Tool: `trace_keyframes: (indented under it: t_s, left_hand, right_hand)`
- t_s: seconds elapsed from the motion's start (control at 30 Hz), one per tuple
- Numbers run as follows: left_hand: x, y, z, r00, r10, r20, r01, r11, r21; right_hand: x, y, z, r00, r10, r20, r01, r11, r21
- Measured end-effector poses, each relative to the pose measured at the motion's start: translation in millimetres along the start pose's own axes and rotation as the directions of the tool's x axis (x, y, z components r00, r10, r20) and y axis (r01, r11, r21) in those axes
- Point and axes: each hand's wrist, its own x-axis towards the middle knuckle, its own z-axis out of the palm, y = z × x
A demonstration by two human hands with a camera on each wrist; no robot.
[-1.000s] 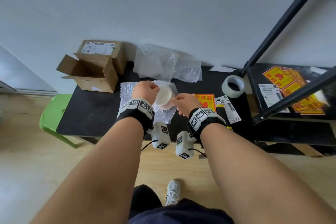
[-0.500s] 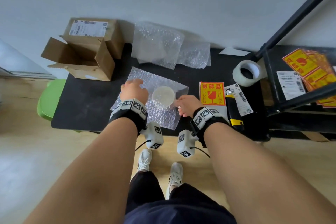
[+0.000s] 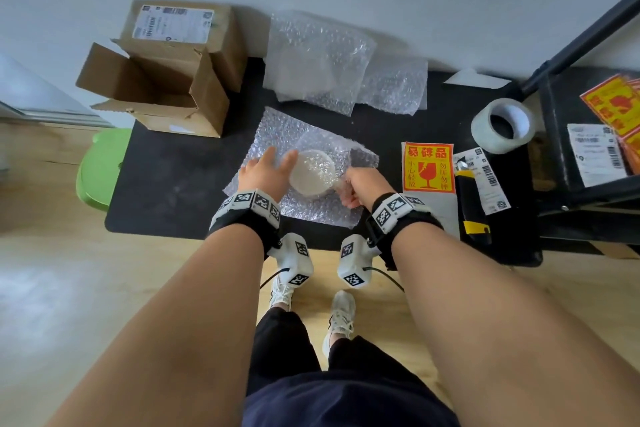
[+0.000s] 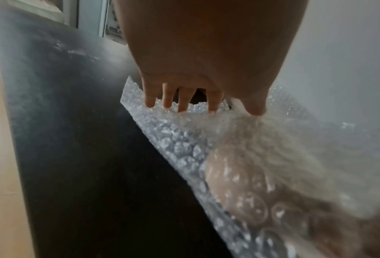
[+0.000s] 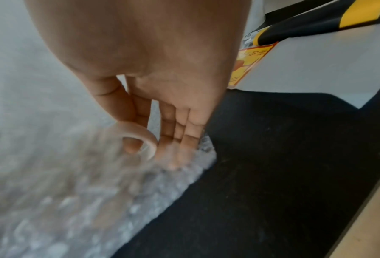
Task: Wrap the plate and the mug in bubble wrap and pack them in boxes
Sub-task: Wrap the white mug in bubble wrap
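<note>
A pale mug (image 3: pixel 313 173) stands on a bubble wrap sheet (image 3: pixel 277 133) on the black table (image 3: pixel 180 184), with a flap of the sheet folded over its top. My left hand (image 3: pixel 275 163) lies just left of the mug, fingers (image 4: pixel 182 103) straight and pressing the wrap. My right hand (image 3: pixel 356 184) grips the mug handle (image 5: pixel 150 141), one finger hooked through the ring. A bubble-wrap bundle (image 3: pixel 311 59) leans on the wall behind, a round shape faintly showing through it. An open cardboard box (image 3: pixel 156 90) stands at the back left.
A closed box (image 3: pixel 180 28) sits behind the open one. To the right lie a red-and-yellow fragile sticker (image 3: pixel 428 166), a black-and-yellow cutter (image 3: pixel 472 215), a tape roll (image 3: pixel 502 125) and a black rack (image 3: pixel 588 156). A green stool (image 3: pixel 100 170) stands left of the table.
The mug, held tilted above the sheet a second ago, now stands on it. A flap of wrap has come over its top, and my left hand has left the mug for the sheet.
</note>
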Motion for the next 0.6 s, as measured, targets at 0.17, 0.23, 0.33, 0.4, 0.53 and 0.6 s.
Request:
trace_keyframes:
  t_s: [0.17,0.23,0.33,0.4,0.53,0.6]
  left_hand:
    - [-7.0,-0.2,2.8,0.999,-0.031,-0.01,0.031,0.999,0.01]
    - [-7.9,0.4,4.0,0.999,-0.037,-0.027,0.037,0.999,0.005]
    - [-8.9,-2.1,7.0,0.997,-0.035,-0.062,0.038,0.998,0.047]
    - [-10.1,-3.4,7.2,0.993,0.017,-0.115,-0.01,0.998,0.061]
    - [-13.5,3.6,4.0,0.977,0.158,-0.14,-0.158,0.987,0.014]
    - [-16.1,9.9,3.0,0.982,0.158,-0.1,-0.158,0.987,0.009]
  right_hand:
    - [-9.3,-1.4,9.7,0.988,-0.147,-0.036,0.15,0.983,0.102]
    - [-10.1,7.8,10.6,0.968,-0.234,-0.086,0.24,0.968,0.074]
    - [-10.4,13.6,12.1,0.946,-0.316,-0.067,0.313,0.948,-0.054]
    - [-6.6,14.0,13.8,0.936,-0.34,-0.088,0.334,0.94,-0.077]
    - [-9.4,12.9,7.3,0.896,-0.296,-0.332,0.294,0.954,-0.056]
    - [-11.5,12.5,-5.8,0.801,-0.262,-0.538,0.299,0.954,-0.019]
